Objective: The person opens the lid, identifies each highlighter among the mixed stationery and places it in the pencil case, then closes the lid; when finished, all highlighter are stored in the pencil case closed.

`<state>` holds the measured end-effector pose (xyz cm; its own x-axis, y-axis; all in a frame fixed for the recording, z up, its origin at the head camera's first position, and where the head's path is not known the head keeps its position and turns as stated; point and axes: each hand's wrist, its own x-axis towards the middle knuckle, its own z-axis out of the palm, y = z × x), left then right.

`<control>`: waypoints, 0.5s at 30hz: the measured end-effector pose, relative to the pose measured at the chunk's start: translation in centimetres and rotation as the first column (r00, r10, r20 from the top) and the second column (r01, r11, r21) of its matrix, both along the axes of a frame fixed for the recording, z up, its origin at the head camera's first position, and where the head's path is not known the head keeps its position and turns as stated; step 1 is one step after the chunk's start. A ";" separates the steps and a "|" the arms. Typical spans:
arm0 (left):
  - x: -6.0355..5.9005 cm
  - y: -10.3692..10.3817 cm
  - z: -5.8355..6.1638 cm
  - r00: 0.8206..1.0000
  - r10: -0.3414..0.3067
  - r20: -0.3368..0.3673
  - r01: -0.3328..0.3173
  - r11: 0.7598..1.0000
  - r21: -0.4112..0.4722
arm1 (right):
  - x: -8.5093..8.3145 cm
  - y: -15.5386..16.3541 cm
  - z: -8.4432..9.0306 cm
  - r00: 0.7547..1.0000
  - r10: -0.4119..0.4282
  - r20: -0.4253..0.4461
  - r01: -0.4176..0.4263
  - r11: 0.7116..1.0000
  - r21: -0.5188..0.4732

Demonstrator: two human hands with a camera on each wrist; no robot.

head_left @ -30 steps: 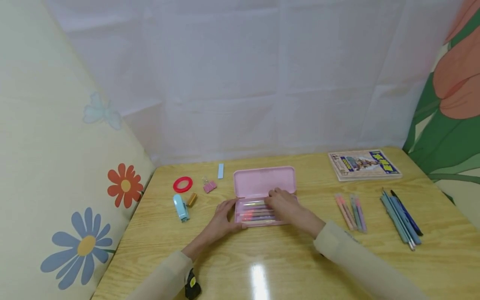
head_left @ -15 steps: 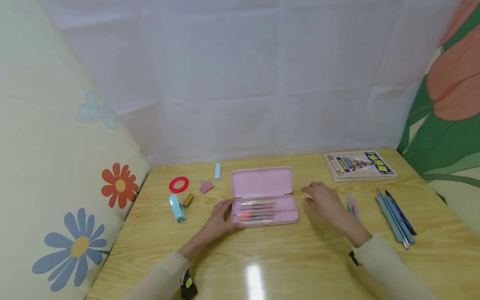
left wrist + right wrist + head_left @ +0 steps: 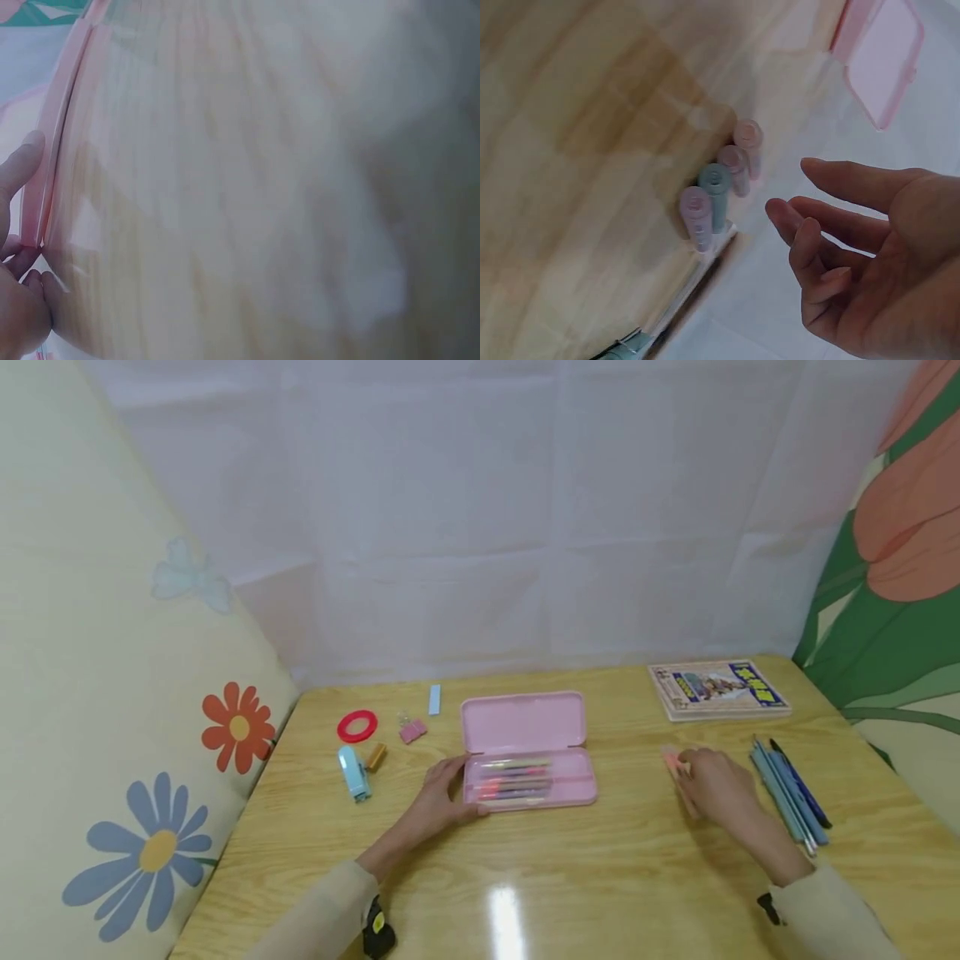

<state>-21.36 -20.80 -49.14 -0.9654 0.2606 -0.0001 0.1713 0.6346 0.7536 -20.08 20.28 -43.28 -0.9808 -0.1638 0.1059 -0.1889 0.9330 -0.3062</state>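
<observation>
The pink pencil case [image 3: 525, 724] stands with its lid raised, and several markers [image 3: 516, 787] lie in its left part. My left hand [image 3: 435, 802] grips the left end of the case; in the left wrist view its thumb lies on the case's rim [image 3: 51, 150]. Over the loose markers [image 3: 681, 781] to the right, my right hand [image 3: 716, 785] hovers, partly hiding them. The right wrist view shows this hand [image 3: 877, 255] with thumb and fingers apart, not touching the lilac, green and pinkish markers [image 3: 715, 180] beside each other.
Left of the case lie a red ring [image 3: 357, 726], a light-blue stapler [image 3: 354, 773], a small brown block [image 3: 376, 757], a pink binder clip [image 3: 412, 730] and a pale-blue strip [image 3: 435, 699]. Blue pens [image 3: 789, 793] lie at right, below a book [image 3: 720, 690].
My right hand has left the pencil case and moved right to the loose markers. The left hand has stayed at the left end of the case.
</observation>
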 end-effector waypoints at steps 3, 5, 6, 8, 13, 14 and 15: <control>0.0 0.1 0.1 1.000 -0.002 0.004 0.002 1.000 0.002 | 0.2 0.0 -0.3 1.000 -0.001 0.008 0.001 1.000 -0.011; 0.0 0.1 0.2 1.000 -0.003 0.004 0.003 1.000 0.004 | 0.3 -0.1 -0.5 1.000 0.008 0.003 -0.008 1.000 -0.019; 0.0 0.1 0.2 1.000 -0.003 0.000 0.003 1.000 0.006 | 0.3 -0.2 -0.6 1.000 0.015 -0.005 -0.015 1.000 -0.021; 0.0 0.1 0.2 1.000 -0.004 -0.009 0.004 1.000 0.006 | 0.4 -0.4 -0.8 0.999 0.031 -0.012 -0.031 0.999 -0.024; -0.1 0.1 0.1 1.000 -0.003 -0.017 0.003 1.000 0.012 | 0.6 -0.7 -1.3 0.997 0.050 -0.060 -0.049 0.999 0.014; -0.1 0.1 0.2 1.000 -0.002 -0.014 0.002 1.000 0.014 | 0.7 -0.8 -1.4 0.997 0.047 -0.063 -0.046 0.999 0.018; 0.0 0.1 0.2 1.000 -0.001 -0.006 0.001 1.000 0.015 | 0.7 -0.8 -1.5 0.997 0.043 -0.063 -0.041 0.999 0.020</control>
<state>-21.39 -20.73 -48.98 -0.9652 0.2614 0.0098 0.1765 0.6230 0.7621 -19.37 19.50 -44.79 -0.9643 -0.2074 0.1644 -0.2467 0.9293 -0.2749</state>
